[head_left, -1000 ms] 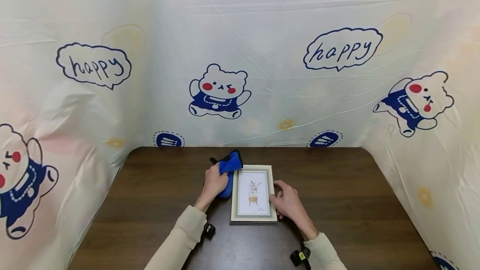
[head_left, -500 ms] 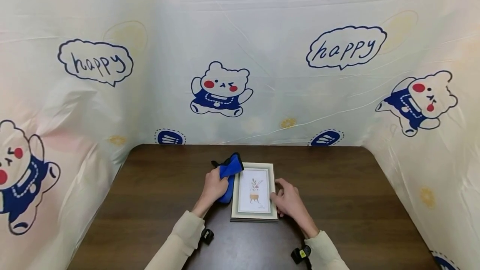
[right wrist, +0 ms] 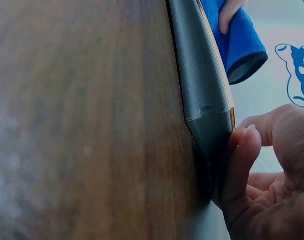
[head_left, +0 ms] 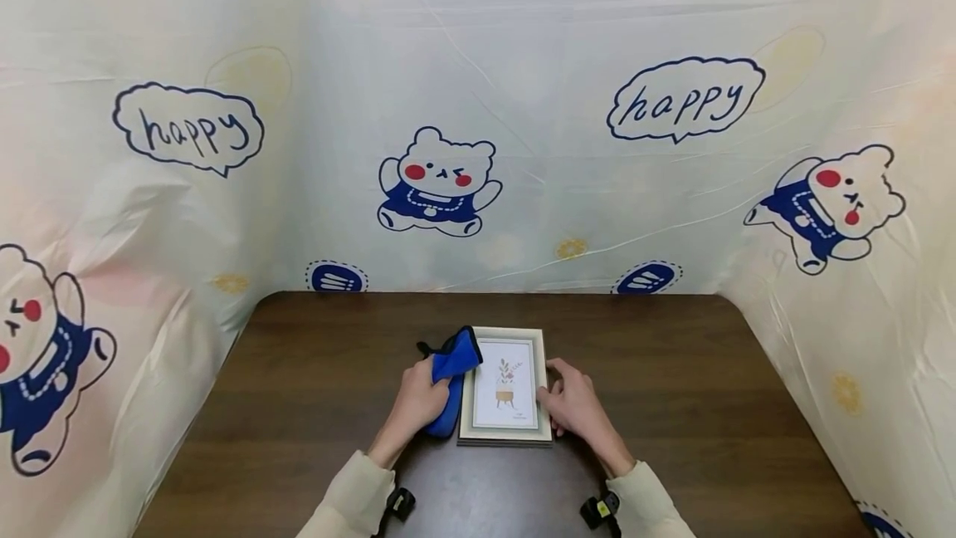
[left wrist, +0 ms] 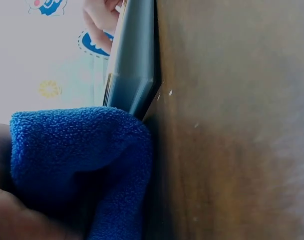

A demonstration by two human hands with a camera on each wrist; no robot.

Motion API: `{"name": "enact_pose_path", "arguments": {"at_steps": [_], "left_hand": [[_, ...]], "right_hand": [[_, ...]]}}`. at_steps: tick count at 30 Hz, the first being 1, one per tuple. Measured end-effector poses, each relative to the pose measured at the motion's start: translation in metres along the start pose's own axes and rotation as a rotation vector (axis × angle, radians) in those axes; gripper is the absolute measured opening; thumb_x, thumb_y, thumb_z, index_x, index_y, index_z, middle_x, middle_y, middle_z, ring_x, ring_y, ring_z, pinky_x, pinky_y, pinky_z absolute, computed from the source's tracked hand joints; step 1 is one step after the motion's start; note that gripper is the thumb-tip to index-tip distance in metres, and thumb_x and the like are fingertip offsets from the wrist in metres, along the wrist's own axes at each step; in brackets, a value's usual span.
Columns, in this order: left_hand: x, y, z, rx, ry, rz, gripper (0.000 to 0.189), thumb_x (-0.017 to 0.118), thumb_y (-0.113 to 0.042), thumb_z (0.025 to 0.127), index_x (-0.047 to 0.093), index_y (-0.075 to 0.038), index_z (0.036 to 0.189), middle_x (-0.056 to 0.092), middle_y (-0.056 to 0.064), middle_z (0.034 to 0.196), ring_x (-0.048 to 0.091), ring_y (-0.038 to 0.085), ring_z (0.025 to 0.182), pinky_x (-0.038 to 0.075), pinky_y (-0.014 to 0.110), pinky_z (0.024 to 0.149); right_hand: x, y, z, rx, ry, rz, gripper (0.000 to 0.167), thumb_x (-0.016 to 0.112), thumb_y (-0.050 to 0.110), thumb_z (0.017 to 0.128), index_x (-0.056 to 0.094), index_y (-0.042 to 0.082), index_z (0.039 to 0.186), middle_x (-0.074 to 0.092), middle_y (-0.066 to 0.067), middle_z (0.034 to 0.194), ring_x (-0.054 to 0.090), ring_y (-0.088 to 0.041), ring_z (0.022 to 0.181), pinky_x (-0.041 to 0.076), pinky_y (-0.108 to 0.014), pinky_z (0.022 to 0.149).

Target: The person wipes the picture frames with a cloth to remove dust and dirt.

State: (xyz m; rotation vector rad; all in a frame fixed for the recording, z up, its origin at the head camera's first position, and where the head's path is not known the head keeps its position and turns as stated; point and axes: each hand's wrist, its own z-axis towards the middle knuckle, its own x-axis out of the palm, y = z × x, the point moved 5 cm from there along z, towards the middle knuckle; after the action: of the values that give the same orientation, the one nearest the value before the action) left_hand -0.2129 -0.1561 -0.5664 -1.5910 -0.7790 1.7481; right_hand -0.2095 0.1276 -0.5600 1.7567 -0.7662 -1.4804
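Observation:
A picture frame (head_left: 504, 430) with a pale border and a plant print lies flat on the table, its dark side (right wrist: 199, 70) showing in the right wrist view. At its left edge my left hand (head_left: 420, 395) grips a blue towel (head_left: 457, 357) with black trim. The folded terry cloth (left wrist: 82, 145) touches the frame's side in the left wrist view, where only part of the hand shows. My right hand (head_left: 573, 401) holds the frame's right edge, thumb at the top border and fingers curled against the side. Some of its fingers are hidden in the head view.
The brown wooden table (head_left: 672, 405) reaches back to a pale printed curtain (head_left: 553, 106), which also hangs at both sides. Black wrist cameras (head_left: 600, 511) sit at both cuffs.
My left hand has slid the blue towel along the frame's left side, toward the front of the table. The right hand and the frame stay in place.

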Motion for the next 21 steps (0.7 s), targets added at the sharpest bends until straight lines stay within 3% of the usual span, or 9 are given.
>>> {"name": "enact_pose_path", "arguments": {"at_steps": [5, 12, 21], "left_hand": [[-0.015, -0.029, -0.022, 0.021, -0.006, -0.032, 0.009, 0.064, -0.007, 0.094, 0.062, -0.006, 0.085, 0.058, 0.006, 0.074, 0.053, 0.022, 0.068, 0.044, 0.039, 0.063], [-0.015, -0.034, -0.037, -0.071, 0.048, -0.028, 0.016, 0.062, -0.001, 0.097, 0.057, -0.008, 0.084, 0.042, -0.001, 0.069, 0.047, 0.018, 0.065, 0.040, 0.033, 0.064], [-0.017, -0.040, -0.057, -0.086, 0.069, -0.031, 0.020, 0.063, 0.000, 0.097, 0.055, -0.009, 0.082, 0.034, -0.004, 0.069, 0.044, 0.016, 0.064, 0.038, 0.031, 0.062]], "right_hand": [[0.000, -0.001, 0.000, 0.007, 0.005, -0.010, 0.050, 0.067, 0.011, 0.095, 0.058, 0.001, 0.143, 0.059, -0.003, 0.058, 0.053, -0.014, 0.035, 0.049, -0.036, 0.038], [0.001, -0.001, -0.001, 0.024, 0.017, -0.030, 0.049, 0.066, 0.013, 0.097, 0.057, 0.003, 0.144, 0.059, -0.003, 0.059, 0.054, -0.014, 0.036, 0.049, -0.035, 0.039], [0.000, -0.002, 0.000, 0.018, 0.019, -0.020, 0.051, 0.067, 0.014, 0.097, 0.056, 0.003, 0.146, 0.058, -0.003, 0.058, 0.054, -0.016, 0.037, 0.050, -0.035, 0.039]]}}
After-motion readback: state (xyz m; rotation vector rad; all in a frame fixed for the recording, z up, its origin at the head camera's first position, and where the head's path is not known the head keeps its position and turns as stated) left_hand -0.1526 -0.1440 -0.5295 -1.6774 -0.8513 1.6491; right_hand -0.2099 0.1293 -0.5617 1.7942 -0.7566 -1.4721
